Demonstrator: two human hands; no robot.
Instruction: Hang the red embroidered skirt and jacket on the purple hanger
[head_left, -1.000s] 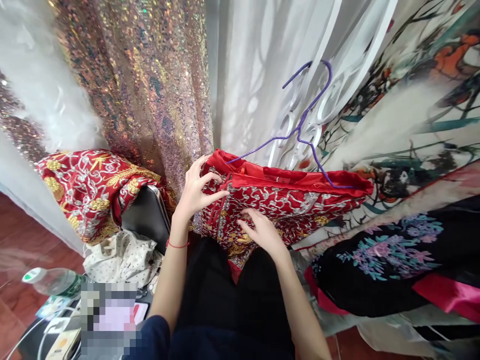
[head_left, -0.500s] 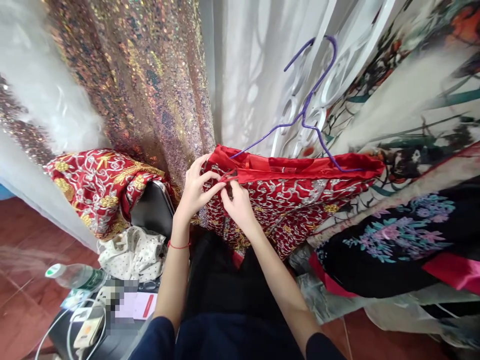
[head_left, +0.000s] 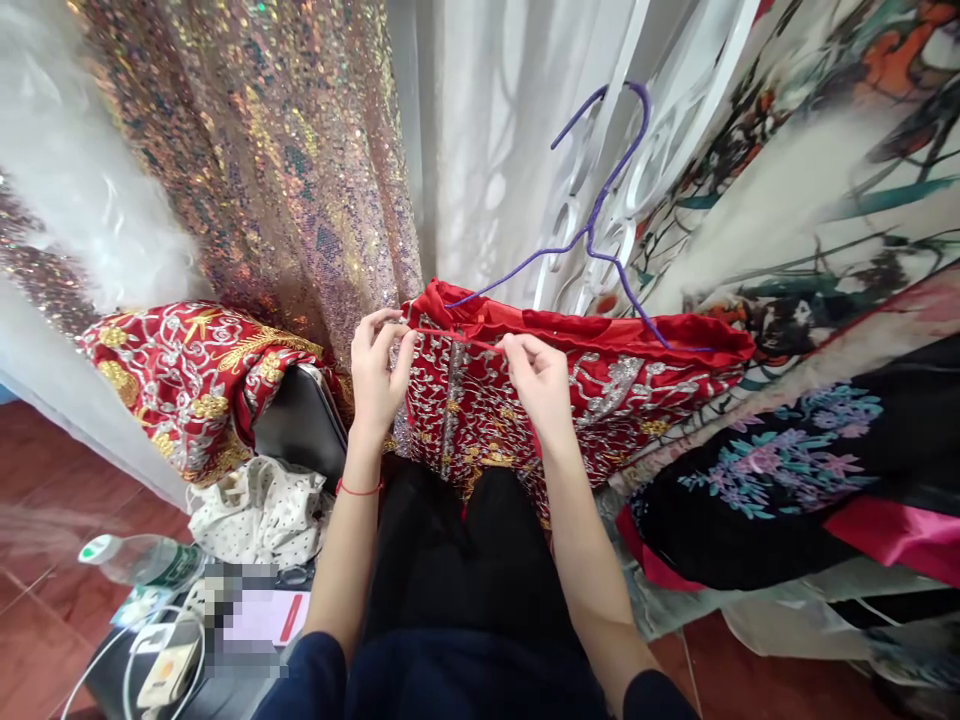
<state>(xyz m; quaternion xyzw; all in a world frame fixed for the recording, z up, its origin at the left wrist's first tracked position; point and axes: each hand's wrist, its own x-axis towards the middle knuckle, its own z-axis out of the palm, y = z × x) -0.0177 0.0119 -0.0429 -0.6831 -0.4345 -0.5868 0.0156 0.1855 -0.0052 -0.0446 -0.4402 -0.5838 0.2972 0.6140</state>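
A red embroidered skirt-like garment with silver and gold patterns hangs in front of me. Its plain red waistband is held wide by a purple hanger. My left hand pinches one end of a thin red cord at the waistband's left part. The cord's other end is pinched in my right hand, and the stretch between the hands is pulled nearly straight. A small knot or loop seems to sit midway, too fine to make out.
Left lies another red embroidered garment over a black chair back. Below are a dotted white cloth, a plastic bottle and white cables. On the right rests black floral fabric; a sequined cloth hangs behind.
My hands were close together at the cord and have moved apart, the right hand going right. The cord between them is now drawn out in a line.
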